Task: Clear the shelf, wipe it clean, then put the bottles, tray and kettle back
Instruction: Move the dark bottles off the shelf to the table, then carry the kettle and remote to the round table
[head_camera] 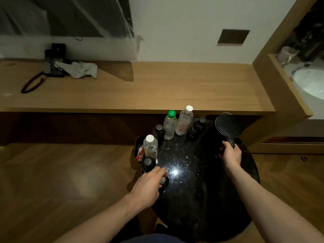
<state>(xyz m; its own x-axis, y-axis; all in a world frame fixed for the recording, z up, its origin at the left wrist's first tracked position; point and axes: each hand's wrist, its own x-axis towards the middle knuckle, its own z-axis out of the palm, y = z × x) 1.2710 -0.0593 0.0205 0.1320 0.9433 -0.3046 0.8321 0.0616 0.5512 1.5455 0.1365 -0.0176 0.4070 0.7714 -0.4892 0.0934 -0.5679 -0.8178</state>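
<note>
Kettle, black, round-lidded (228, 126), stands at the right edge of the dark speckled round worktop (184, 181); right hand (229, 153) curls around its handle, which points back toward the person. Left hand (149, 185) grips 1 small dark-capped bottle (163, 181). Long bare wooden shelf (175, 88) lies straight ahead, beyond both hands (right hand nearer). Remaining bottles cluster at the worktop's far side.

Both forearms are seen bare to the frame's lower edge, no sleeve, watch or ring being shown on the left hand (149, 183) or the right hand (229, 153). A dark blue garment (154, 238) (only a sliver) is glimpsed below.
</note>
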